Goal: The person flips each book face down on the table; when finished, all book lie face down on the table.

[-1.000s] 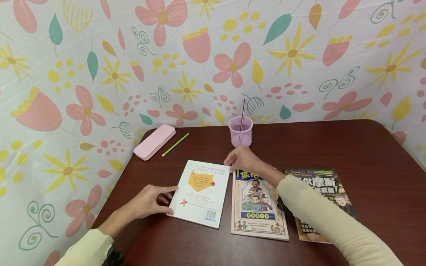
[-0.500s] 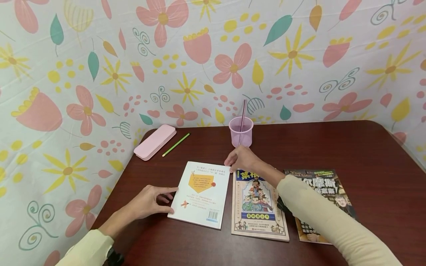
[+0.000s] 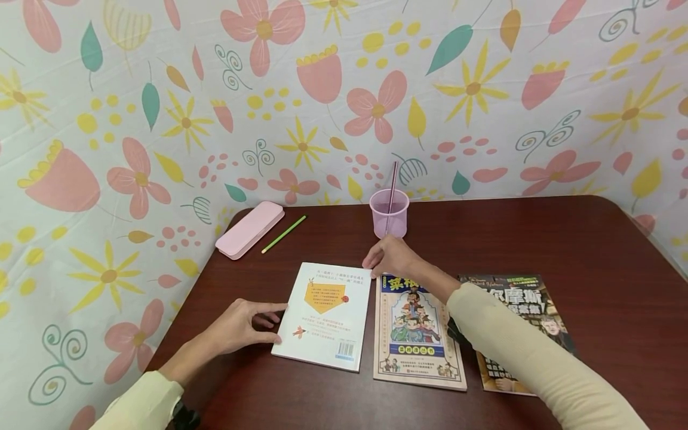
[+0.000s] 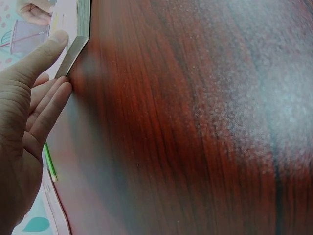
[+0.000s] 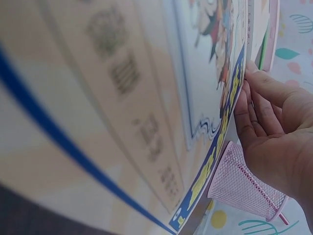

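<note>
A white book lies back cover up, with an orange shape and a barcode printed on it. My left hand grips its left side near the lower corner. In the left wrist view, the thumb of the left hand overlaps the cover and the fingertips meet the page edges. At the top right corner, my right hand pinches the book between thumb and fingers. Just right of it lies a comic-style book with a blue panel, its top partly hidden by the right hand and wrist. That cover fills much of the right wrist view.
A dark-covered book lies farther right, partly under the right sleeve. Behind the hands stands a lilac mesh pen cup holding a striped pencil. A pink pencil case and a green pencil lie at the back left, before a flowered cloth.
The white book has shifted slightly toward the near side and right, turning a little. Both hands keep nearly the same place on it.
</note>
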`<state>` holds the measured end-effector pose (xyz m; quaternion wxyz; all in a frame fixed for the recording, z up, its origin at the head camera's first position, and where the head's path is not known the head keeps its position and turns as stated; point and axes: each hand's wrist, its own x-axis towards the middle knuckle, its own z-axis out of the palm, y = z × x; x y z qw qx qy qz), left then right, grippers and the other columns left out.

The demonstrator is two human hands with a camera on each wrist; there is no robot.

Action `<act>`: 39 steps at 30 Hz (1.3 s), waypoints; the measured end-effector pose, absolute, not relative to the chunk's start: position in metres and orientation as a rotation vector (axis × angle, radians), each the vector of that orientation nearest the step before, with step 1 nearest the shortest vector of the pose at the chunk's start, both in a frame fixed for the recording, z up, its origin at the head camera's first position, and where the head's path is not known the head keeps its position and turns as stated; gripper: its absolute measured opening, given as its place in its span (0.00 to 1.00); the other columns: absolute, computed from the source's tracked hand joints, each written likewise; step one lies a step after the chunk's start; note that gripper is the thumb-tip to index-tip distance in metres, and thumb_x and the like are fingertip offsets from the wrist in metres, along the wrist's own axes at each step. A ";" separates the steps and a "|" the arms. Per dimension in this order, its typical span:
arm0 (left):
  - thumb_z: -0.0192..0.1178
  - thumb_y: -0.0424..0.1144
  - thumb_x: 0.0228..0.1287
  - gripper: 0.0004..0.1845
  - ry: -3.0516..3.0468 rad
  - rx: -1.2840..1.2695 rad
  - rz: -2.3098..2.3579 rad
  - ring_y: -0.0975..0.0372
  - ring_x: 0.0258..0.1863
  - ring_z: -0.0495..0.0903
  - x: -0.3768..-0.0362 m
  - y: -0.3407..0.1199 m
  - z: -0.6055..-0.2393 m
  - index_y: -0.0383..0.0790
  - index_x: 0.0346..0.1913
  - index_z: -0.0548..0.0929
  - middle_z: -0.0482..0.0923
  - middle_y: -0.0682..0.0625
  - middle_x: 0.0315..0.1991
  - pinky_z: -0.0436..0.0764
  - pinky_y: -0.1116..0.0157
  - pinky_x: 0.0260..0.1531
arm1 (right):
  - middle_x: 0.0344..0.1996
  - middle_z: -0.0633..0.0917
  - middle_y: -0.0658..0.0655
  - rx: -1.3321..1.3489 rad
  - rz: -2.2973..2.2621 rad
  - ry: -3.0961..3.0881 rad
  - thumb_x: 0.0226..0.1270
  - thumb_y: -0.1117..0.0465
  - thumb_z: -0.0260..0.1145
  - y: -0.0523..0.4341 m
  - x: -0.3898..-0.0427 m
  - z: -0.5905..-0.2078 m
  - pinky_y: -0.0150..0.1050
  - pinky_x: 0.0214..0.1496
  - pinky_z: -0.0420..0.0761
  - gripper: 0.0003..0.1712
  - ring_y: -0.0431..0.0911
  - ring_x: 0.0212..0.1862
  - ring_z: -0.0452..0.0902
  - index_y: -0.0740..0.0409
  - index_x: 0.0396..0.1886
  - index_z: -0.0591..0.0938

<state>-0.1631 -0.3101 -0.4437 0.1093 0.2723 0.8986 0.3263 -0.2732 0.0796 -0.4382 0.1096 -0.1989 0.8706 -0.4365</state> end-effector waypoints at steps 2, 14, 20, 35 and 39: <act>0.82 0.44 0.57 0.35 2.641 0.809 0.966 0.64 0.42 0.90 -0.163 -0.310 -0.444 0.41 0.68 0.85 0.90 0.48 0.48 0.87 0.70 0.42 | 0.35 0.92 0.56 -0.586 -1.283 2.558 0.56 0.76 0.81 0.080 -0.273 -0.438 0.42 0.47 0.90 0.11 0.48 0.39 0.90 0.64 0.39 0.93; 0.82 0.42 0.58 0.33 2.640 0.814 0.985 0.64 0.42 0.90 -0.165 -0.309 -0.446 0.41 0.67 0.85 0.90 0.48 0.49 0.87 0.70 0.42 | 0.35 0.92 0.57 -0.587 -1.287 2.548 0.57 0.77 0.80 0.081 -0.272 -0.439 0.41 0.48 0.89 0.11 0.48 0.39 0.90 0.65 0.40 0.93; 0.82 0.41 0.58 0.32 2.638 0.818 0.991 0.64 0.42 0.90 -0.165 -0.309 -0.446 0.41 0.66 0.86 0.90 0.47 0.50 0.87 0.70 0.41 | 0.35 0.92 0.57 -0.572 -1.293 2.541 0.59 0.76 0.79 0.083 -0.272 -0.439 0.42 0.49 0.89 0.11 0.48 0.40 0.90 0.65 0.40 0.93; 0.82 0.39 0.58 0.29 2.622 0.839 1.040 0.63 0.43 0.90 -0.167 -0.310 -0.448 0.40 0.64 0.88 0.89 0.47 0.53 0.88 0.69 0.41 | 0.38 0.93 0.59 -0.598 -1.341 2.522 0.64 0.75 0.76 0.083 -0.272 -0.442 0.44 0.52 0.89 0.09 0.51 0.45 0.91 0.66 0.43 0.92; 0.81 0.39 0.59 0.28 2.614 0.866 1.064 0.63 0.44 0.90 -0.167 -0.309 -0.448 0.40 0.63 0.88 0.89 0.49 0.54 0.88 0.67 0.42 | 0.38 0.93 0.59 -0.602 -1.361 2.513 0.63 0.75 0.76 0.083 -0.272 -0.442 0.45 0.52 0.89 0.09 0.52 0.44 0.91 0.67 0.43 0.92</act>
